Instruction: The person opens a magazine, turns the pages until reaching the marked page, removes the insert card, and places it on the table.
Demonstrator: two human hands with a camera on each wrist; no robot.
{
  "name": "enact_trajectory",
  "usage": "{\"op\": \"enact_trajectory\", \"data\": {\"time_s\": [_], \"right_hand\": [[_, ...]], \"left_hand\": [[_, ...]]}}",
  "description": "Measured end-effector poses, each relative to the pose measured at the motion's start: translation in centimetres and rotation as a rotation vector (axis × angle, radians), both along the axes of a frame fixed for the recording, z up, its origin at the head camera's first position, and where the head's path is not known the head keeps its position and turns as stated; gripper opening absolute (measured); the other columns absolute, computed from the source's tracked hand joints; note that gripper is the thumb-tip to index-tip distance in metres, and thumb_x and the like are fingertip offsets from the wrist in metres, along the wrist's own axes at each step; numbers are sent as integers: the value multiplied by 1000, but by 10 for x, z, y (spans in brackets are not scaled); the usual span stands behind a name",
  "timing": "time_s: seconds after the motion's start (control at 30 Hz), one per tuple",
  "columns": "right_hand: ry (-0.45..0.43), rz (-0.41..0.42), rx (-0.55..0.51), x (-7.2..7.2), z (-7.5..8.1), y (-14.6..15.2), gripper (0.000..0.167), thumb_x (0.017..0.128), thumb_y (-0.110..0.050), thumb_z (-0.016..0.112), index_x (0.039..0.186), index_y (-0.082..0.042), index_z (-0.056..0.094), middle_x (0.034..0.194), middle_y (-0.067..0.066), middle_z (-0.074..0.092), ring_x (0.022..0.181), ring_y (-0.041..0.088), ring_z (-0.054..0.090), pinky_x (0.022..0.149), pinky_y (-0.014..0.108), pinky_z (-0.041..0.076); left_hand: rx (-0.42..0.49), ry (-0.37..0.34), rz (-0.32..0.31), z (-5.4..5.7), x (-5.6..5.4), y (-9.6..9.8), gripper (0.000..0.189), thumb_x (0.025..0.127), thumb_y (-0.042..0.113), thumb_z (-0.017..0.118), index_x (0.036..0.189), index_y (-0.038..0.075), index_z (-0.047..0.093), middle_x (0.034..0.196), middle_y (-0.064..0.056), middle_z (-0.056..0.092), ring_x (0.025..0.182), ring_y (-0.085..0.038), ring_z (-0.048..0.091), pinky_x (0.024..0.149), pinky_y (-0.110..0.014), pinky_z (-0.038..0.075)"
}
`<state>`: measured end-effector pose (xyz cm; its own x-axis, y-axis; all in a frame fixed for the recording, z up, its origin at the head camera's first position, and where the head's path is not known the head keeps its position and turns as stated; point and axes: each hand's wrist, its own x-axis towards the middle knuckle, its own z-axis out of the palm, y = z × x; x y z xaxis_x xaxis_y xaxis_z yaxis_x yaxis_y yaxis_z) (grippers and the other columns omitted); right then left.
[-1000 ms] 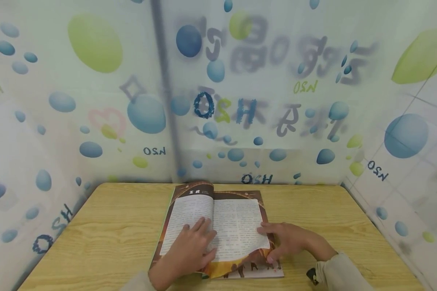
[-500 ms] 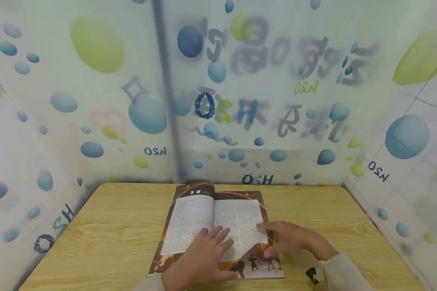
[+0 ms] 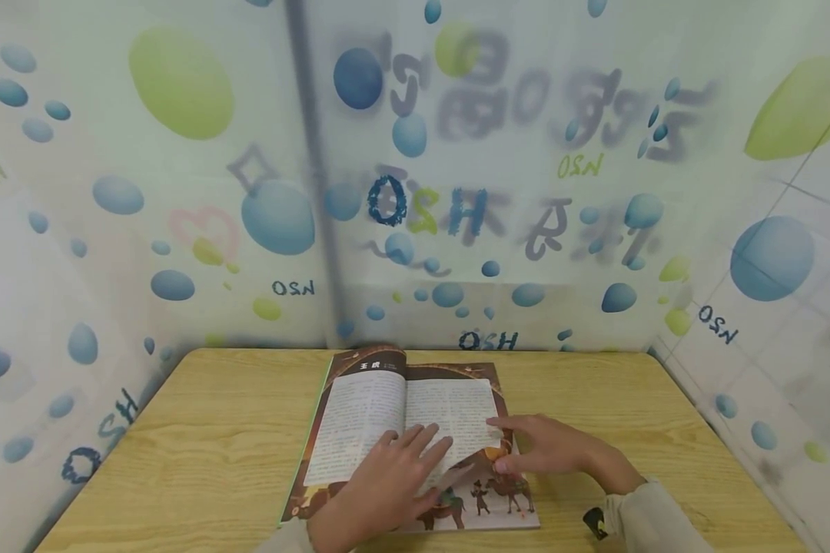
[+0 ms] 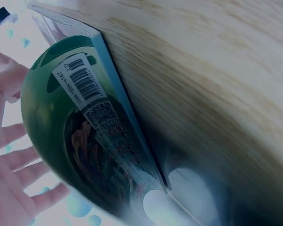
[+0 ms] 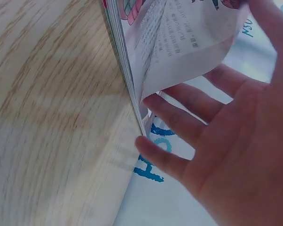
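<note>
An open magazine (image 3: 366, 430) lies on the wooden table, brown-bordered text pages facing up. My left hand (image 3: 387, 480) is over the lower middle of the spread, fingers spread and extended; whether it touches the paper is unclear. In the left wrist view, the green back cover (image 4: 85, 94) with its barcode curves up beside that hand (image 4: 14, 165). At the right edge, my right hand (image 3: 556, 445) holds the lifted lower corner of the right page (image 3: 456, 407) between thumb and fingers. Camel and walking figures show on the sheet (image 3: 484, 507) beneath. The right wrist view shows the lifted page's underside (image 5: 188, 56).
Wooden tabletop (image 3: 200, 445) extends on both sides of the magazine. A pale curtain (image 3: 415, 315) printed with blue and green drops encloses the back and sides. Beside the right sleeve (image 3: 653, 514) sits a small dark piece (image 3: 595, 523).
My left hand has shifted right, from the left page and gutter onto the right page. The right page's lower corner curls further up and left, exposing more of the picture below.
</note>
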<state>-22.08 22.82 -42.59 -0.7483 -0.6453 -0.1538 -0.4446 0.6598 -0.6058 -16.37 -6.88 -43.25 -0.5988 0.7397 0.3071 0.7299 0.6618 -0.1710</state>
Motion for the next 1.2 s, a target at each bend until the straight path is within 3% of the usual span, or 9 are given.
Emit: {"op": "enact_trajectory", "data": {"time_s": [0.1, 0.2, 0.37, 0.47, 0.67, 0.9, 1.2], "right_hand": [[22, -4, -27, 1, -1, 0, 68, 95, -48, 62, 147, -5, 48, 148, 13, 50, 134, 36, 47, 104, 62, 39], [19, -22, -52, 2, 0, -2, 61, 100, -45, 55, 148, -8, 47, 148, 13, 49, 135, 37, 46, 104, 63, 38], [14, -57, -123, 4, 2, -4, 52, 109, -38, 33, 150, -7, 44, 148, 14, 50, 138, 41, 41, 107, 65, 32], [55, -96, -133, 5, 2, -4, 53, 109, -37, 30, 151, -7, 41, 152, 16, 44, 141, 42, 36, 109, 65, 28], [156, -196, -56, 6, 3, -3, 60, 105, -46, 39, 158, -17, 29, 160, 13, 32, 145, 39, 30, 110, 66, 26], [277, -216, 68, 6, 1, 3, 70, 100, -54, 46, 156, -13, 33, 158, 20, 32, 143, 43, 31, 109, 69, 23], [243, -202, 106, 7, -6, 6, 80, 95, -58, 54, 153, -6, 36, 157, 25, 30, 142, 45, 33, 109, 68, 25]], "left_hand": [[45, 44, -73, 0, 0, -1, 78, 84, 40, 78, 151, 22, 42, 155, -9, 41, 133, -22, 50, 96, -40, 52], [41, 107, -161, 1, 0, -3, 88, 83, 30, 81, 156, 26, 32, 164, -7, 22, 146, -22, 32, 109, -41, 41], [-47, 193, -241, 0, 0, -2, 87, 84, 25, 80, 156, 23, 32, 165, -4, 20, 152, -21, 16, 118, -41, 25], [-117, 208, -244, 0, 1, -2, 84, 85, 28, 79, 156, 23, 33, 164, -3, 23, 152, -20, 12, 120, -42, 19], [-240, 271, -207, 1, 2, -2, 71, 88, 38, 74, 151, 28, 44, 158, 1, 37, 152, -21, 17, 121, -43, 18], [-317, 284, -180, 2, 3, -2, 36, 89, 41, 73, 124, 31, 70, 151, 2, 48, 150, -22, 23, 121, -47, 14], [-352, 265, -160, 2, 3, -7, 26, 91, 39, 69, 115, 31, 74, 145, 2, 54, 146, -22, 32, 120, -45, 18]]}}
